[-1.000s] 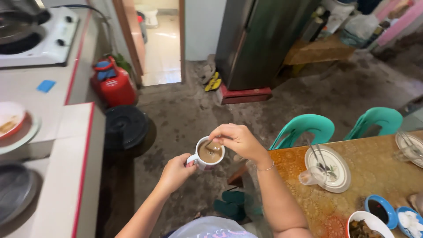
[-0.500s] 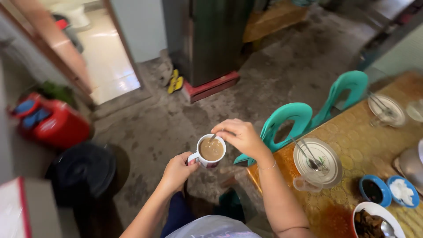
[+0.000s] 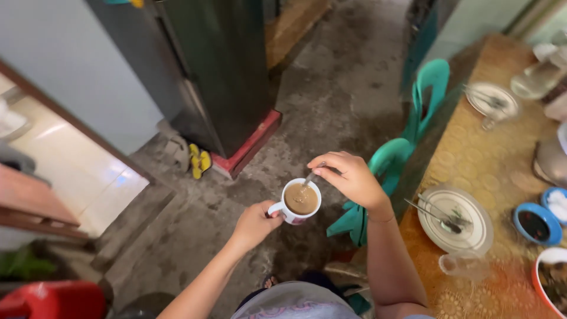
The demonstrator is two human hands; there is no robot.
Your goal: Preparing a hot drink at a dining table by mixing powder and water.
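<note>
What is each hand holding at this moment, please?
Left hand: closed on the handle of the white mug of brown drink.
Right hand: closed on the spoon that dips into the mug.

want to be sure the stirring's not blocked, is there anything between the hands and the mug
Nothing visible. The left hand already grips the mug by its handle, and the right hand holds a spoon dipped in the brown drink.
</note>
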